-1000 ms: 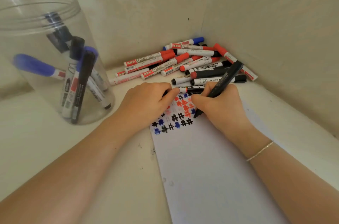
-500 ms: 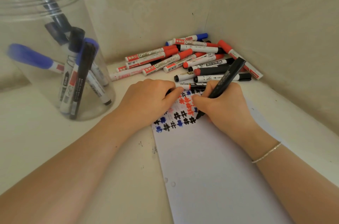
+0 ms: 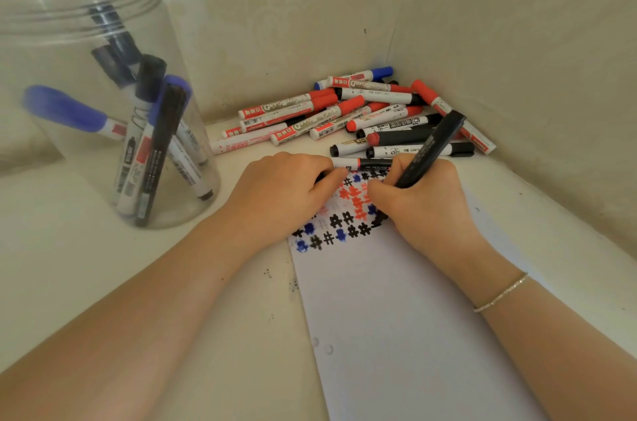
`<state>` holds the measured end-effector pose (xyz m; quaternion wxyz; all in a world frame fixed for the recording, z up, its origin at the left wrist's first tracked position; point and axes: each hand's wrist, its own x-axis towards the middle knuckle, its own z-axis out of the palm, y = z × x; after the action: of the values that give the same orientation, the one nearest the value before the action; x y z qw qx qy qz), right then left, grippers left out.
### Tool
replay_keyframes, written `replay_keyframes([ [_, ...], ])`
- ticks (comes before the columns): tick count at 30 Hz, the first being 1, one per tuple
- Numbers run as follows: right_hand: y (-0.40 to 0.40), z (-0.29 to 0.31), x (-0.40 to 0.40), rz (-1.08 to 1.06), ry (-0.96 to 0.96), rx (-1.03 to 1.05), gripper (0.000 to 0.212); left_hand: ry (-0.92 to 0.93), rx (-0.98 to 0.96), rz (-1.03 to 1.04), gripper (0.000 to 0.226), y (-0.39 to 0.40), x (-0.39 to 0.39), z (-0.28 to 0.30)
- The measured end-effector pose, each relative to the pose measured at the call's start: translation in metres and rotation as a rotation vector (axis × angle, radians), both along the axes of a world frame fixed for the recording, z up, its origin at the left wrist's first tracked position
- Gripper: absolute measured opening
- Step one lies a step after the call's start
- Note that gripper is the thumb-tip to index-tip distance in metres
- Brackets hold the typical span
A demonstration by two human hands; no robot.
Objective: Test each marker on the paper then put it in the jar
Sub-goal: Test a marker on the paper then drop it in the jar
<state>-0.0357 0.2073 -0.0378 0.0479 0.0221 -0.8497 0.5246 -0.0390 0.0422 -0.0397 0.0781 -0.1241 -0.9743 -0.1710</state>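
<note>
While the tip is down: the right hand (image 3: 425, 206) pinches a black marker (image 3: 429, 149) in a writing grip, its tip on the paper (image 3: 396, 317) at the end of a row of hash marks (image 3: 344, 220).
Left hand (image 3: 287, 191): fingers curled, resting on the paper's top corner; a dark bit, perhaps the cap, shows at the fingertips, so I cannot tell what it grips.
Jar (image 3: 103, 103): well left, open-topped, several markers inside.
Pile (image 3: 362, 113): untested markers just beyond both hands.
Risk, smudging: the right palm sits near fresh ink.
Risk, paper slip: likely if the left hand lifts mid-stroke.
Risk, scattering: a wide withdrawal could knock the pile.
</note>
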Motion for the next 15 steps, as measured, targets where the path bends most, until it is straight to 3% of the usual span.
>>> replay_keyframes([
  [12,-0.0009,0.0001,-0.0003,0.006,-0.016,0.014,0.017,-0.01,0.003,-0.003,0.042,-0.0002,0.0011,0.0004],
  [15,0.0034,-0.0006,-0.0031,-0.021,-0.022,-0.079,0.021,-0.011,0.0,-0.008,0.04,0.0008,0.0027,0.0004],
])
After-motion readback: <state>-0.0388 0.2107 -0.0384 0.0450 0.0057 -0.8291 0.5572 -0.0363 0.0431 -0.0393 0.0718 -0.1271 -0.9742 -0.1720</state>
